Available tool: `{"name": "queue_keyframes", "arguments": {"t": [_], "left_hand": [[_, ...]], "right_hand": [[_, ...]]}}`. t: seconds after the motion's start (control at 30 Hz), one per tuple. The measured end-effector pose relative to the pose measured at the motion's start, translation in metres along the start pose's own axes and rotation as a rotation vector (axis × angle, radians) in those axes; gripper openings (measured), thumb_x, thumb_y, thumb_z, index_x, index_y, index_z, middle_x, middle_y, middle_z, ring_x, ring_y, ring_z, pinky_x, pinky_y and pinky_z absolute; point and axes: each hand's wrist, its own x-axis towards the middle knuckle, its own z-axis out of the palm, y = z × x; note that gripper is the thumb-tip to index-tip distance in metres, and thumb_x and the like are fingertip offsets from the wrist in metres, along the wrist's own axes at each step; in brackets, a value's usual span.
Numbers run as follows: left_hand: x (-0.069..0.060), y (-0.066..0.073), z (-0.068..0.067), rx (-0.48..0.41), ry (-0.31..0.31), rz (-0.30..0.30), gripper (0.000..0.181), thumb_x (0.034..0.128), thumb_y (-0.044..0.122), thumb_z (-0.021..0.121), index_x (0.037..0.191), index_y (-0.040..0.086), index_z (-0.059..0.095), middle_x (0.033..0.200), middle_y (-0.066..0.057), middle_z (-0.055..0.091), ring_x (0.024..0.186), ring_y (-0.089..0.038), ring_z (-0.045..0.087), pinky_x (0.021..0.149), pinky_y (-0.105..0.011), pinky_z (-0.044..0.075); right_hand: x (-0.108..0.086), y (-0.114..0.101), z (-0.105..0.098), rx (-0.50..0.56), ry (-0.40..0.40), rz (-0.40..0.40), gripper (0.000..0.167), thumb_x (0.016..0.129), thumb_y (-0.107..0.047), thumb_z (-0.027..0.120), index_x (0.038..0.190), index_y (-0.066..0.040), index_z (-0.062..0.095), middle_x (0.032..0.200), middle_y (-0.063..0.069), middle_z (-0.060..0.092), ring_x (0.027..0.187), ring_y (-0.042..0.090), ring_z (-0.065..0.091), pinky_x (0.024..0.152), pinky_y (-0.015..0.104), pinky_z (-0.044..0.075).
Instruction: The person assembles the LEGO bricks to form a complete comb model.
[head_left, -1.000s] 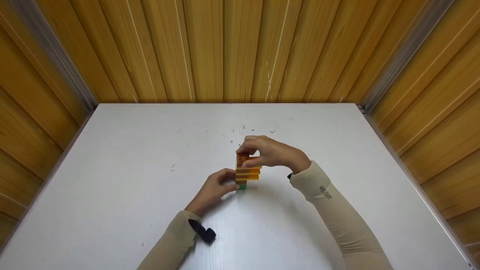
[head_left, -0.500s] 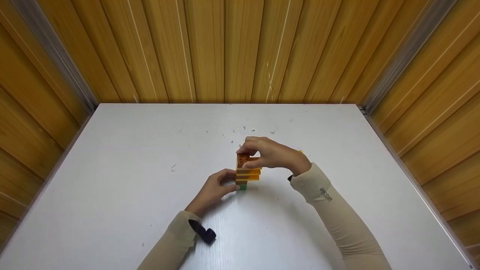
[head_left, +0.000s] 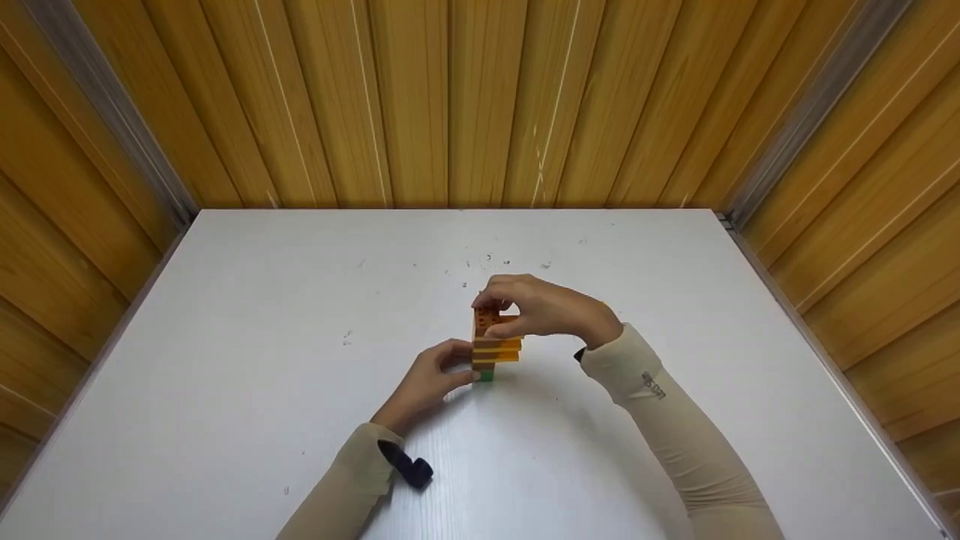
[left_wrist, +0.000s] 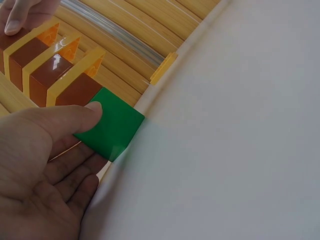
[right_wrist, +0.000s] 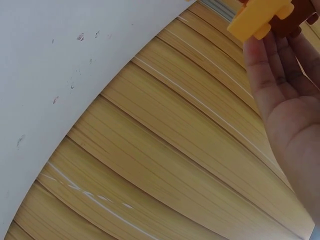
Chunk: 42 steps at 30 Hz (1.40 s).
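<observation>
A tower of building bricks stands upright on the white table [head_left: 247, 360] in the head view. It has a green brick [left_wrist: 112, 125] at the bottom, then brown bricks [left_wrist: 75, 90] alternating with yellow bricks [left_wrist: 82, 70] that stick out to one side. Low on the tower, my left hand [head_left: 427, 379] pinches the green brick, thumb on the near face and fingers behind. My right hand [head_left: 540, 304] grips the tower's top, with its thumb in front and fingertips behind the top brown brick [head_left: 486, 319]. The right wrist view catches only the tower's end.
A loose yellow brick [left_wrist: 164, 68] lies on the table beyond the tower, mostly hidden behind the right wrist in the head view. Wood-patterned walls [head_left: 480, 105] border the table at the back and both sides. Small dark marks dot the tabletop.
</observation>
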Motion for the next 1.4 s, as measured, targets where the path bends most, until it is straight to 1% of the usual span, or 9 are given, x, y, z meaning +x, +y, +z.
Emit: {"name": "queue_keyframes", "arguments": {"t": [0.13,0.27,0.43,0.6,0.7,0.87,1.1,1.27,1.4], "left_hand": [[-0.001,0.000,0.000,0.010,0.005,0.001,0.038,0.0857,0.018,0.072,0.122,0.018,0.061,0.119,0.000,0.066,0.113,-0.017,0.061,0.105,-0.042,0.043],[-0.001,0.000,0.000,0.013,0.005,-0.011,0.038,0.0855,0.019,0.073,0.121,0.018,0.061,0.118,0.001,0.067,0.113,-0.017,0.061,0.106,-0.042,0.043],[0.000,-0.001,0.001,0.007,0.006,-0.010,0.038,0.0849,0.019,0.073,0.121,0.018,0.062,0.118,0.001,0.067,0.112,-0.017,0.061,0.106,-0.041,0.043],[0.000,0.000,0.001,0.000,0.006,-0.012,0.038,0.0848,0.021,0.073,0.121,0.018,0.062,0.118,0.000,0.067,0.112,-0.017,0.061,0.106,-0.042,0.043],[0.000,0.001,0.001,0.001,0.008,-0.023,0.038,0.0847,0.022,0.074,0.121,0.018,0.062,0.118,0.001,0.066,0.112,-0.017,0.061,0.106,-0.042,0.043],[0.001,0.001,0.002,-0.006,0.011,-0.037,0.038,0.0844,0.020,0.074,0.120,0.018,0.062,0.118,0.000,0.066,0.113,-0.017,0.061,0.106,-0.041,0.043],[0.001,-0.001,0.002,0.016,0.021,-0.036,0.038,0.0842,0.017,0.074,0.120,0.018,0.062,0.118,0.001,0.066,0.112,-0.016,0.060,0.104,-0.039,0.045],[0.001,-0.001,0.003,0.022,0.025,-0.025,0.038,0.0839,0.017,0.074,0.120,0.018,0.062,0.117,0.001,0.067,0.111,-0.016,0.060,0.104,-0.039,0.045],[0.001,-0.001,0.003,0.019,0.023,-0.020,0.037,0.0839,0.018,0.074,0.119,0.018,0.062,0.117,0.002,0.066,0.111,-0.016,0.060,0.104,-0.039,0.044]], "right_hand": [[-0.002,0.000,0.000,-0.005,0.002,-0.027,0.033,0.089,-0.018,0.069,0.118,-0.004,0.063,0.107,0.005,0.063,0.101,0.018,0.061,0.092,0.036,0.052],[-0.004,0.001,0.000,-0.010,0.003,-0.042,0.035,0.089,-0.019,0.069,0.120,-0.004,0.063,0.108,0.004,0.063,0.103,0.017,0.061,0.094,0.034,0.052],[-0.005,0.002,-0.002,-0.030,0.006,-0.037,0.040,0.090,-0.023,0.068,0.125,-0.005,0.060,0.112,0.005,0.063,0.106,0.018,0.061,0.095,0.034,0.051],[-0.010,0.007,-0.006,-0.038,0.030,0.025,0.046,0.090,-0.033,0.066,0.129,-0.009,0.059,0.117,0.004,0.062,0.110,0.021,0.059,0.097,0.038,0.050],[-0.015,0.011,-0.008,-0.029,0.057,0.050,0.046,0.090,-0.034,0.066,0.129,-0.010,0.059,0.119,0.004,0.062,0.112,0.021,0.059,0.097,0.039,0.049],[-0.022,0.022,-0.012,-0.017,0.100,0.073,0.042,0.091,-0.032,0.066,0.126,-0.008,0.061,0.123,0.004,0.061,0.112,0.019,0.059,0.096,0.038,0.051],[-0.034,0.045,-0.014,-0.038,0.175,0.113,0.042,0.089,-0.027,0.068,0.125,-0.007,0.060,0.118,0.005,0.063,0.108,0.021,0.059,0.094,0.039,0.052],[-0.044,0.060,-0.013,-0.028,0.200,0.193,0.046,0.087,-0.028,0.070,0.127,-0.007,0.059,0.116,0.006,0.062,0.108,0.024,0.058,0.096,0.042,0.050],[-0.051,0.071,-0.013,-0.022,0.192,0.284,0.047,0.087,-0.028,0.071,0.128,-0.008,0.059,0.119,0.005,0.062,0.110,0.024,0.057,0.097,0.042,0.049]]}}
